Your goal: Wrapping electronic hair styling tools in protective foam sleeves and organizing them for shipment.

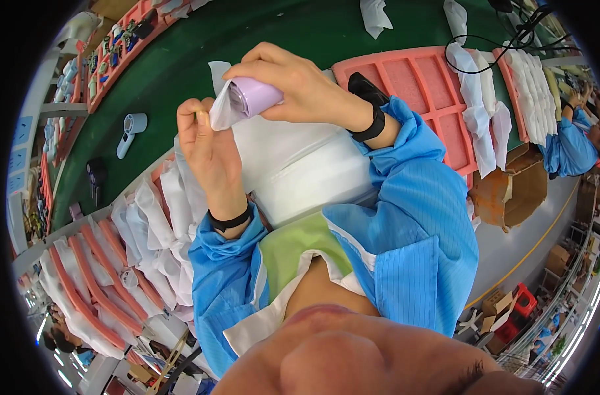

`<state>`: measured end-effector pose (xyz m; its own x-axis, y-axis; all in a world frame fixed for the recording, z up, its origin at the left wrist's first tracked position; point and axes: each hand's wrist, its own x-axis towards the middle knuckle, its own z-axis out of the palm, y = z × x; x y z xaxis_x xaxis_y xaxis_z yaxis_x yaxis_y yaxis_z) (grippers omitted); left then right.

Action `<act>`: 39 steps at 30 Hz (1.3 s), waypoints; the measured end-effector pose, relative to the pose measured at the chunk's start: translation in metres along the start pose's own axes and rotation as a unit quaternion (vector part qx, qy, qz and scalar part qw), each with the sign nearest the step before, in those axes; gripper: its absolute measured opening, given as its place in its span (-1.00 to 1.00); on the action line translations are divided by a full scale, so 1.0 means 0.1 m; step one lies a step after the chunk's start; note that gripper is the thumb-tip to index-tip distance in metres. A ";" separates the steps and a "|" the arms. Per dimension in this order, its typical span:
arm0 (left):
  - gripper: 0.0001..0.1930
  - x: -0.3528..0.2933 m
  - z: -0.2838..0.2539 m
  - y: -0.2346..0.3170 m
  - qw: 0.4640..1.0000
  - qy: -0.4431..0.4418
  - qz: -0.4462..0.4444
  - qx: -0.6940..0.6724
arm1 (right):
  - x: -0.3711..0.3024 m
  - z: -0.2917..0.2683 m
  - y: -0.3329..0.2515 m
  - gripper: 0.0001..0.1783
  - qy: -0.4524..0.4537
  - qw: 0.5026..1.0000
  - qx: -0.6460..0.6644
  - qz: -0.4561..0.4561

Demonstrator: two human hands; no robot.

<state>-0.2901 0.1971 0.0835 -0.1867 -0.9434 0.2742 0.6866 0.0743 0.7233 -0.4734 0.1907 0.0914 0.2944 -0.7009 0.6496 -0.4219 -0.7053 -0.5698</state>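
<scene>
Between my hands is a glossy lilac cylindrical device [257, 97], partly inside a thin white plastic bag [225, 114]. My right hand [290, 82] wraps around the device from above and the right. With thumb and fingertips, my left hand [209, 141] pinches the bag's edge at the device's left end. The far part of the device is hidden by the bag and my right fingers. A stack of clear-white plastic bags [313, 174] lies just below my hands, close to my body.
A green conveyor belt [175, 72] runs behind, carrying a light blue handheld device [132, 131] and a dark one [96, 178]. To the right is a pink compartment tray [431, 99] with bagged items. Wrapped items [158, 220] fill pink racks at left. A cardboard box [510, 191] stands at right.
</scene>
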 end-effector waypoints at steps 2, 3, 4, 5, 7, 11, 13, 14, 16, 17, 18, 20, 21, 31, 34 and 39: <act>-0.81 -0.02 0.11 0.02 0.999 0.024 -0.026 0.031 | 0.01 -0.03 -0.01 -0.34 0.026 0.999 -0.018 -0.003; -0.81 -0.02 0.20 0.04 0.996 0.049 -0.052 0.062 | 0.01 -0.03 -0.02 -0.35 0.039 0.999 -0.028 -0.004; -0.81 -0.02 0.24 0.05 0.990 0.073 -0.078 0.093 | 0.00 -0.03 -0.01 -0.35 0.040 0.999 -0.028 -0.004; -0.81 -0.02 0.20 0.04 0.990 0.073 -0.078 0.094 | 0.00 -0.02 -0.01 -0.35 0.055 0.997 -0.049 -0.014; -0.82 -0.02 -0.01 0.01 0.981 0.054 -0.073 0.173 | 0.00 0.01 0.00 -0.33 0.084 0.992 -0.091 -0.035; -0.85 -0.04 0.05 -0.01 0.962 0.086 -0.015 0.258 | -0.04 0.11 -0.01 -0.30 0.034 0.986 -0.161 -0.009; -0.86 -0.09 0.14 -0.03 0.954 0.107 0.012 0.281 | -0.05 0.15 -0.02 -0.29 0.023 0.989 -0.148 -0.001; -0.85 -0.13 0.20 -0.04 0.916 0.067 0.073 0.389 | -0.05 0.17 -0.03 -0.29 0.013 0.991 -0.134 0.007; -0.83 -0.17 0.27 -0.05 0.791 -0.018 0.189 0.582 | -0.06 0.17 -0.03 -0.28 0.004 0.993 -0.120 0.015; -0.83 -0.16 0.27 -0.05 0.791 -0.020 0.189 0.582 | -0.05 0.15 -0.02 -0.28 0.015 0.993 -0.118 0.017; -0.78 -0.16 0.26 -0.06 0.780 -0.036 0.207 0.589 | -0.05 0.13 0.00 -0.28 0.025 0.993 -0.115 0.017; -0.66 -0.15 0.27 -0.07 0.757 -0.069 0.244 0.603 | -0.05 0.10 0.03 -0.28 0.036 0.993 -0.112 0.017; -0.66 -0.14 0.28 -0.07 0.756 -0.070 0.245 0.603 | -0.05 0.09 0.07 -0.27 0.056 0.994 -0.090 0.036; -0.39 0.05 0.02 -0.01 0.842 0.016 0.155 0.516 | -0.05 0.15 -0.01 -0.23 -0.020 0.951 0.295 0.089; -0.41 0.03 0.00 0.05 0.918 -0.007 0.126 0.377 | -0.01 0.15 0.03 -0.29 -0.008 0.984 0.174 0.020; -0.49 0.07 -0.07 0.06 0.952 -0.030 0.167 0.255 | -0.06 0.19 0.11 -0.45 -0.127 0.982 0.132 0.047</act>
<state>-0.2823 0.1885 0.0855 -0.0677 -0.8202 0.5680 0.2863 0.5294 0.7986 -0.4633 0.1850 0.0721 0.4824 -0.7452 0.4604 -0.2309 -0.6152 -0.7538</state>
